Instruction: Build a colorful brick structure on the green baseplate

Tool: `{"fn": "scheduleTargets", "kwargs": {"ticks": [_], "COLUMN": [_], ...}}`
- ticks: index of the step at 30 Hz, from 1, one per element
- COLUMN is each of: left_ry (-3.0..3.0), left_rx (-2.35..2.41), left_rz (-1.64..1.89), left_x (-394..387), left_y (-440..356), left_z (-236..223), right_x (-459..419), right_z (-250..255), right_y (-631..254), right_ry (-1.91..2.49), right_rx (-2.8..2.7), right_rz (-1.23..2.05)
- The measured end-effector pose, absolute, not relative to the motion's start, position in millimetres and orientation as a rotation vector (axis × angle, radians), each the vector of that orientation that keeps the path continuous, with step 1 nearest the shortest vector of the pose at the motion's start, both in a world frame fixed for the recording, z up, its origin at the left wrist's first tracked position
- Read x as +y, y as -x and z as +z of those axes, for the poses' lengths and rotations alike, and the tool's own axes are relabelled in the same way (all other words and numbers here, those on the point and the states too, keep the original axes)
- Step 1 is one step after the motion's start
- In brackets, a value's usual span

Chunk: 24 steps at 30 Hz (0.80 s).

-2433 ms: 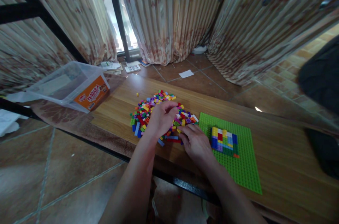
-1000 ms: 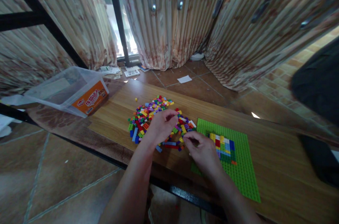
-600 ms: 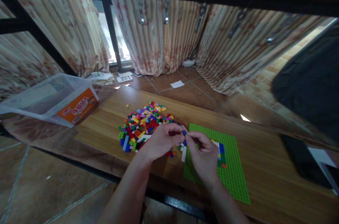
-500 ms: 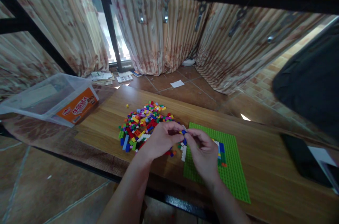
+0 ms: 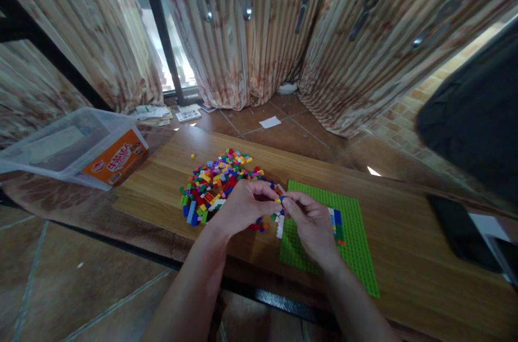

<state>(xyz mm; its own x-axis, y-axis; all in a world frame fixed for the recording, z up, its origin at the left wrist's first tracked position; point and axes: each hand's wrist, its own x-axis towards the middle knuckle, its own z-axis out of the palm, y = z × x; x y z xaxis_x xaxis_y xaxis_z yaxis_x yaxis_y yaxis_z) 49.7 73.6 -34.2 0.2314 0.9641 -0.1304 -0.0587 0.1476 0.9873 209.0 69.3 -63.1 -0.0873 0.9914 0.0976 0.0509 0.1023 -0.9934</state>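
Between my fingertips is a small blue and yellow piece made of toy bricks (image 5: 280, 199), partly covered by the fingers. My left hand (image 5: 247, 204) pinches it from the left, in front of a pile of mixed toy bricks (image 5: 220, 169). From the other side my right hand (image 5: 311, 223) grips it with thumb and forefinger, above the left part of a green baseplate (image 5: 356, 261). A group of blue, white, green and orange bricks (image 5: 338, 226) sits on the plate, partly hidden by my right hand. White bricks (image 5: 280, 226) lie along the plate's left edge.
A clear plastic box (image 5: 73, 169) with an orange label stands on the left. One yellow brick (image 5: 193, 156) lies apart behind the pile. At the right are a dark flat object (image 5: 461, 234) and white paper (image 5: 488, 226). The wooden table (image 5: 154, 191) has a dark front edge.
The view has tilted down slightly, so the scene sits a little differently in the picture. Both hands still hold the small bricks at nearly the same spot, with fingers slightly shifted.
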Motion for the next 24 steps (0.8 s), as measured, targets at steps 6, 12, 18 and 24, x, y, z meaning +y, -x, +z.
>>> {"fn": "scheduleTargets", "kwargs": {"ticks": [6,12,18,24], "left_ry": [-1.108,-1.083,-0.991,-0.925], "left_rx": [1.089,1.070,0.971,0.990], "left_rz": [0.961,0.916,0.944,0.971], "left_x": [73,73,75,75], "left_y": [-47,-44,-35,-30], "left_z": [-33,-33,-33,-33], "right_x": [68,70,72,66], "right_z": [-63,-69,-75,-86], "right_y": [-206,-206,-212,-205], "right_ry": [1.138,1.096,1.295,1.310], "right_rx": [-1.313,-1.234,-1.467,-2.045], "right_rz": [1.230,1.295,1.064,0.634]}}
